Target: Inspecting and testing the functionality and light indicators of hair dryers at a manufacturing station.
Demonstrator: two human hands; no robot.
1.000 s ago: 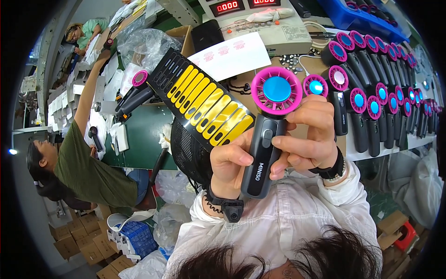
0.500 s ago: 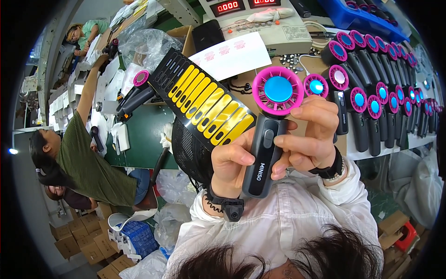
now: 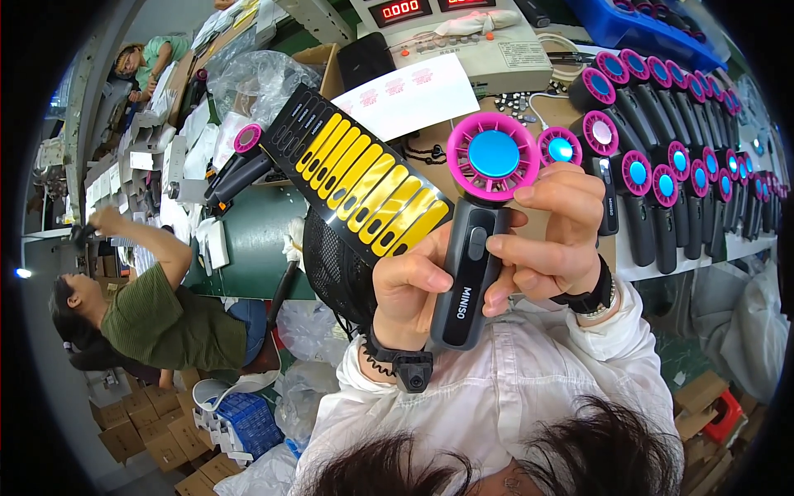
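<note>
A handheld fan with a black body, a pink ring head and a blue centre stands tilted in front of my chest. Around the left side of its handle, my left hand is closed, thumb pressed on the front. My right hand holds it from the other side, a fingertip beside the button on the handle's face. Left of the fan lies a black sheet of yellow-backed oblong stickers; several sticker places at its far end show bare black.
Several rows of similar fans fill the table at right, below a blue bin. A power supply with red digits stands at the back, a printed white sheet before it. Two co-workers are at the left.
The co-worker in the green striped top has swung an arm from the far worktable back toward the left. My hands and the fan stay nearly still.
</note>
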